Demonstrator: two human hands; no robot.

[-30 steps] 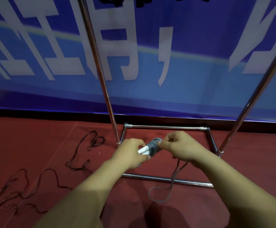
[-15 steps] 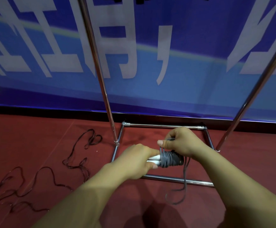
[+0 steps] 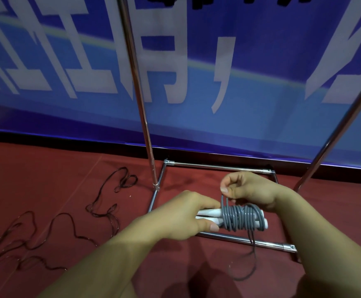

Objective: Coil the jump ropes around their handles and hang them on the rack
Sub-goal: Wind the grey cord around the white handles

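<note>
Above the rack's base frame (image 3: 218, 167), just in front of its near chrome bar, the grey jump rope (image 3: 239, 216) is held in the air between both hands. The left hand (image 3: 181, 216) has its grip curled round the bare ends of the two white handles (image 3: 207, 214), which lie side by side and roughly level. The right hand (image 3: 248, 190) sits just above the bundle, nearer the frame's back bar, with thumb and forefinger pinching the cord where it rises off the leftmost turn.

Many turns of cord already cover the handles' right half. A short tail (image 3: 252, 254) hangs from the bundle across the near bar to the floor, so the coiling looks nearly done.

The rope appears light, and its cord looks like smooth, springy plastic that holds a round curve rather than lying limp. Such cord would probably loosen and slide along the slick handles if tension dropped. The safest hold seems to be the one shown: the rigid handles squeezed together as one core, with the cord pinched close to the coil so each turn stays snug. The tail likely needs tucking under a turn before the bundle goes up onto the rack.

Left of the base frame, a second, dark rope (image 3: 53, 222) sprawls loose on the red floor (image 3: 46, 168), not yet coiled.
</note>
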